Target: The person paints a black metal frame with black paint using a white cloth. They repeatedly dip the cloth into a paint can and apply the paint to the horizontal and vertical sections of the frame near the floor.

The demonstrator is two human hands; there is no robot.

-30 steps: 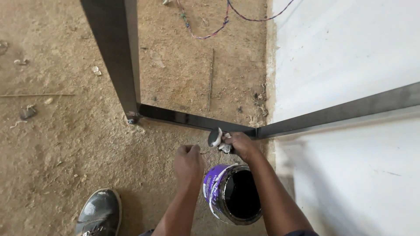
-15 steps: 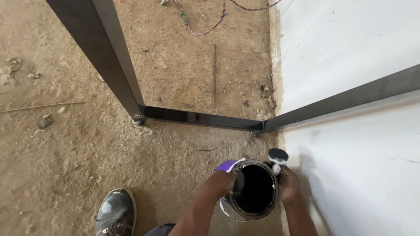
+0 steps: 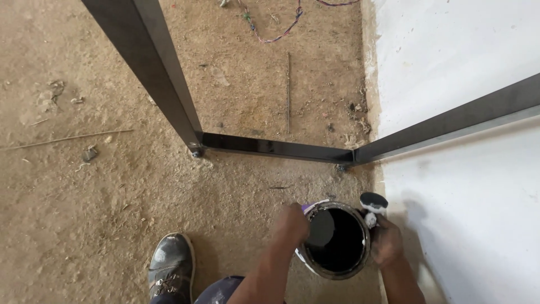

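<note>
An open paint can (image 3: 337, 242) with black paint inside stands on the dirt floor by the white wall. My left hand (image 3: 291, 225) grips its left rim. My right hand (image 3: 384, 242) is at the can's right side and holds a small paint-soaked applicator (image 3: 373, 204) with a round black tip, just above the rim. A black-painted metal frame (image 3: 270, 147) runs along the floor beyond the can, with one post rising to the upper left and another bar going off to the right.
My dark, paint-flecked shoe (image 3: 170, 267) rests on the dirt at lower left. The white wall (image 3: 467, 67) fills the right side. A coloured wire (image 3: 275, 28), a thin rod (image 3: 288, 90) and bits of debris lie on the ground beyond the frame.
My right hand left the frame's corner and came back to the can with the applicator. My left hand moved onto the can's rim. The view shifted down a little.
</note>
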